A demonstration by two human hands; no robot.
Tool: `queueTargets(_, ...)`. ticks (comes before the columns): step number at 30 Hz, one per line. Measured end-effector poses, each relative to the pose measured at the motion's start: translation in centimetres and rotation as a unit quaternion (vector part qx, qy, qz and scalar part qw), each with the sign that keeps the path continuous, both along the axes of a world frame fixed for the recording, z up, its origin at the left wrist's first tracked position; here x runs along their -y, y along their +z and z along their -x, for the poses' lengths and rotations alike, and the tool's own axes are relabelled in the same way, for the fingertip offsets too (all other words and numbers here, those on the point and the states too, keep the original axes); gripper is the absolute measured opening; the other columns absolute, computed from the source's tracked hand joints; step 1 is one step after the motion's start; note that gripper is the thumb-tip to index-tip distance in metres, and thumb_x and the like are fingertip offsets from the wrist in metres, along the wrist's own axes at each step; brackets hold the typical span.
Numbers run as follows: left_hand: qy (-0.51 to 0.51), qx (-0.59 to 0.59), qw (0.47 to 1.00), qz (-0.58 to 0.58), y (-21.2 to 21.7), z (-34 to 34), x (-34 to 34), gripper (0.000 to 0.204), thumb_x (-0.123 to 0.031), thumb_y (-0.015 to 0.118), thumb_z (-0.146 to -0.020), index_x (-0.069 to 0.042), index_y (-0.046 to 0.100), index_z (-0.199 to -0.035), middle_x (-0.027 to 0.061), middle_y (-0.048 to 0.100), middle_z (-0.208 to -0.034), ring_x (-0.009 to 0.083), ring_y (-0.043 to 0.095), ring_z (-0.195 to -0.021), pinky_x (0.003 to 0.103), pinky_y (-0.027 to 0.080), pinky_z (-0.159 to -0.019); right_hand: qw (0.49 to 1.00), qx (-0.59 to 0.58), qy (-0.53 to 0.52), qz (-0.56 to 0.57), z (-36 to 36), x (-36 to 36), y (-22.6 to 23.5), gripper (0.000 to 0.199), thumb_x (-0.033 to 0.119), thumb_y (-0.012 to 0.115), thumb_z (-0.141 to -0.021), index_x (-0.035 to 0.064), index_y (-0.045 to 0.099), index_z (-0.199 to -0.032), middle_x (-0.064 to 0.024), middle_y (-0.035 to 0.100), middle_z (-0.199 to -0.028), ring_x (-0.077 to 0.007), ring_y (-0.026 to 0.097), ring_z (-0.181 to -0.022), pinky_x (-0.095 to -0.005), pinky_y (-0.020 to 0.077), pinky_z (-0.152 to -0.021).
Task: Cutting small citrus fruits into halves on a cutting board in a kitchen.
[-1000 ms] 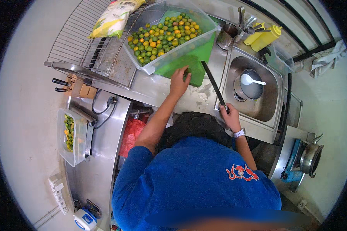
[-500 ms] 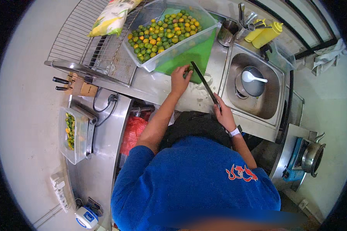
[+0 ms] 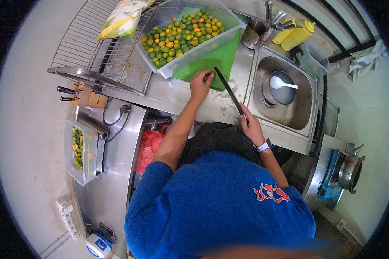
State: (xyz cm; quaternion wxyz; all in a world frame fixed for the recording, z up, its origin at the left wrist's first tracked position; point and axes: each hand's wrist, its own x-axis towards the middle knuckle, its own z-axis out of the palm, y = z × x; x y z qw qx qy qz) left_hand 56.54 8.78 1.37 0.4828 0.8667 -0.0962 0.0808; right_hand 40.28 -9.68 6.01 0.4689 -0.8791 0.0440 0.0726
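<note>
My right hand [image 3: 252, 128] is closed round the handle of a long dark-bladed knife [image 3: 228, 90]. Its blade slants up and to the left, with the tip over the green cutting board [image 3: 222, 60]. Close to the tip, at the board's near edge, is my left hand [image 3: 199, 87]. Its thumb and fingers are curled together, and what they pinch is too small to make out. Just beyond, a clear plastic tub [image 3: 194, 56] rests partly on the board and holds several small green and orange citrus fruits [image 3: 181, 39].
On the right is a steel sink [image 3: 268, 116] with a pan and white spoon inside. A wire rack [image 3: 82, 41] bearing a bag [image 3: 123, 19] stands at left. Lower left, a smaller tub [image 3: 90, 151] contains cut fruit. Yellow squeeze bottles [image 3: 299, 36] and a metal cup [image 3: 253, 34] line the back.
My left hand has shifted slightly left, away from the blade. The green fruit seen at its fingertips no longer shows clearly. The knife and my right hand have hardly moved.
</note>
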Motion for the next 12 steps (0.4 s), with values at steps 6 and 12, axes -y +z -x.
queueTargets(6,0.017,0.006,0.999,0.032,-0.7,0.0,0.0,0.024,-0.021,0.061,-0.079,-0.005,0.06,-0.097,0.0116,0.062,-0.086,0.0225,0.059,-0.067,0.033,0.046,-0.064,1.0,0.013,0.001,0.008,0.1,-0.1,0.5,0.047,0.011,0.046,-0.085,0.017,0.036,-0.131,-0.0228,0.05,-0.116,-0.0367,0.051,-0.104,-0.0369,0.043,-0.084)
queueTargets(12,0.02,-0.045,0.999,-0.01,-0.8,-0.1,-0.2,0.028,-0.025,0.061,-0.08,-0.008,0.06,-0.102,0.0122,0.063,-0.087,0.0217,0.062,-0.074,0.033,0.047,-0.067,1.0,0.0,0.009,0.026,0.1,-0.2,1.6,0.047,0.011,0.046,-0.085,0.0164,0.035,-0.131,-0.0215,0.05,-0.117,-0.0357,0.05,-0.105,-0.0365,0.0421,-0.086)
